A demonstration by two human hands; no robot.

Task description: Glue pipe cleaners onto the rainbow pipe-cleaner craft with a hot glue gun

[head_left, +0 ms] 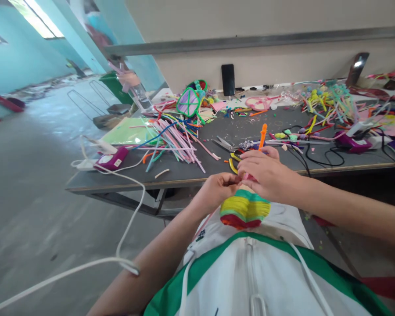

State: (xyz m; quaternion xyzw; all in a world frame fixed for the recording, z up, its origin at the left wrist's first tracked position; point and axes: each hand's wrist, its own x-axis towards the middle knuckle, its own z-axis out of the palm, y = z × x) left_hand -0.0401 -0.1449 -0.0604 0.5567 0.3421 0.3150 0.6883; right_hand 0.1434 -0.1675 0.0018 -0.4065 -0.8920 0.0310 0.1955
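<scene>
Left hand (220,189): fingertips pinched together on the upper end of the striped piece (246,208).
Right hand (265,174): fingers bent over the same end; contact hidden, cannot tell how firmly closed.
Striped piece: yellow, green, red bands; over the lap, in front of the table edge.
Scissors (224,144): on table (213,131), just beyond the right fingers.
Pastel stems (179,142): loose pile, left of scissors.
Black phone (228,80): upright at the back.

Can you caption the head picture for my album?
Left hand and right hand on a striped craft, beside a cluttered table.
</scene>
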